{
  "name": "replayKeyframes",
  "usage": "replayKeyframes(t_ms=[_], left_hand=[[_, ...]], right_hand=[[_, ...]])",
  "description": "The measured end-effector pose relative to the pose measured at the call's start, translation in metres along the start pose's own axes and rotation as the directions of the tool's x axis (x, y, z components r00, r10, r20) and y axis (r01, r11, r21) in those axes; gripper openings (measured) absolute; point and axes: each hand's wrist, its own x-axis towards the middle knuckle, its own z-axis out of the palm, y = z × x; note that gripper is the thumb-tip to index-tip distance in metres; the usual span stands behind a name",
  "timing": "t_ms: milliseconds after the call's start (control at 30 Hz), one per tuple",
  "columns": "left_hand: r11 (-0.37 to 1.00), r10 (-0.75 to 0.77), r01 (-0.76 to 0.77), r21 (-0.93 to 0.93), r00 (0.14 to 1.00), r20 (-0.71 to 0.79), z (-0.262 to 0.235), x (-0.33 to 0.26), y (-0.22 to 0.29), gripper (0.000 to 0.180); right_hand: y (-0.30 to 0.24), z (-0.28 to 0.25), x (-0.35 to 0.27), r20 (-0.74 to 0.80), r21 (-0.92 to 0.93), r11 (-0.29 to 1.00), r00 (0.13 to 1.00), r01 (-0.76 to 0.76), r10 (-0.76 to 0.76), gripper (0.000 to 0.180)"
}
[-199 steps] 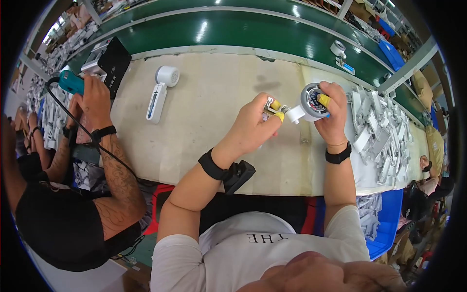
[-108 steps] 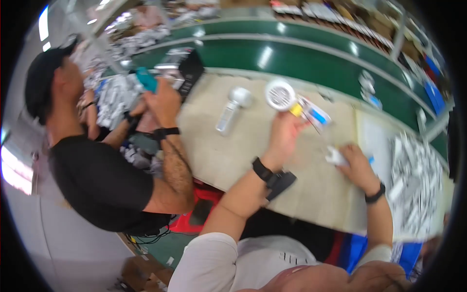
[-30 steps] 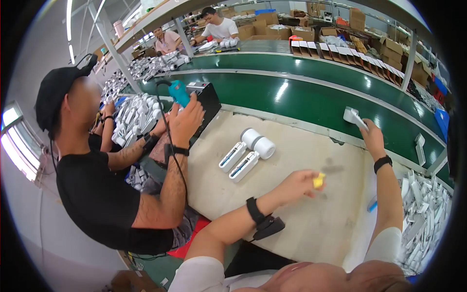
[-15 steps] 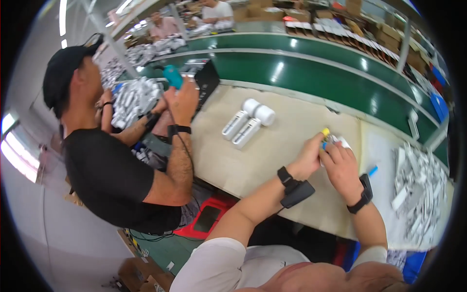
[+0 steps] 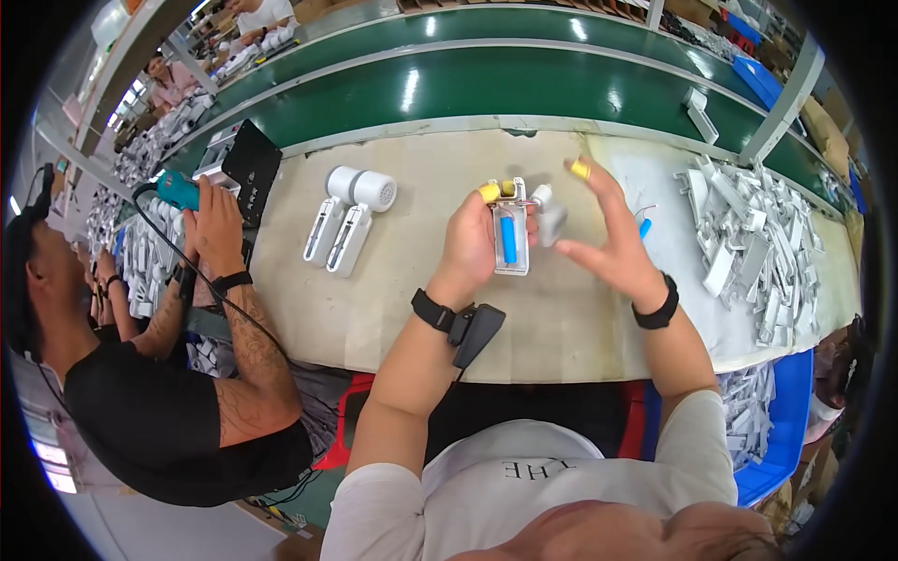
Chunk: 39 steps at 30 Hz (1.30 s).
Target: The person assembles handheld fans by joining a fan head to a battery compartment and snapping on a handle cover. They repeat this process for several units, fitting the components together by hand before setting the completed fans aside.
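My left hand (image 5: 468, 243) grips an opened white plastic housing (image 5: 524, 257), upright over the table, with a blue cylindrical battery (image 5: 509, 240) lying inside. Close beside it is a small whitish part (image 5: 552, 224), blurred; whether it is joined to the housing I cannot tell. To its right my right hand (image 5: 613, 238) is spread wide, thumb and fingers apart and nothing in them. Yellow finger covers sit on fingertips of both hands. A second blue battery (image 5: 645, 227) with thin wires lies on the table beyond the right hand.
Two white handheld devices (image 5: 348, 229) with round heads lie left on the table. A pile of white plastic shells (image 5: 744, 248) is at right, above a blue bin (image 5: 790, 421). A co-worker at left holds a teal power tool (image 5: 178, 190). A green conveyor (image 5: 486, 79) runs behind.
My right hand has let go of the held piece, moved away to the right and opened. The housing with its battery now shows. The view has swung to the right.
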Motion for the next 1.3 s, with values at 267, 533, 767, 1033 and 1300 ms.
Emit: replayKeyframes(t_ms=[267,533,767,1033,1300], left_hand=[[0.984,0.072,-0.082,0.16,0.995,0.07,0.024,-0.02,0.021,0.026],[0.755,-0.105,0.088,0.65,0.994,-0.013,0.031,-0.018,0.011,0.018],[0.716,-0.054,0.062,0.695,0.998,-0.034,0.029,-0.022,0.006,0.019],[0.636,0.057,-0.015,0.771,0.998,-0.027,0.027,-0.024,-0.001,0.017],[0.301,0.148,-0.146,0.942,0.983,0.105,0.029,-0.018,-0.01,0.025]], right_hand=[[-0.006,-0.004,-0.003,0.585,0.621,0.373,0.724,-0.689,0.365,0.079],[0.036,-0.01,0.006,-0.115,-0.437,0.862,0.934,0.257,-0.337,0.05],[0.031,-0.008,0.002,-0.1,-0.527,0.811,0.929,0.255,-0.357,0.052],[0.022,-0.011,0.004,-0.078,-0.384,0.886,0.946,0.261,-0.313,0.053],[0.006,-0.049,0.011,0.314,0.362,0.897,0.939,-0.254,0.14,0.066]])
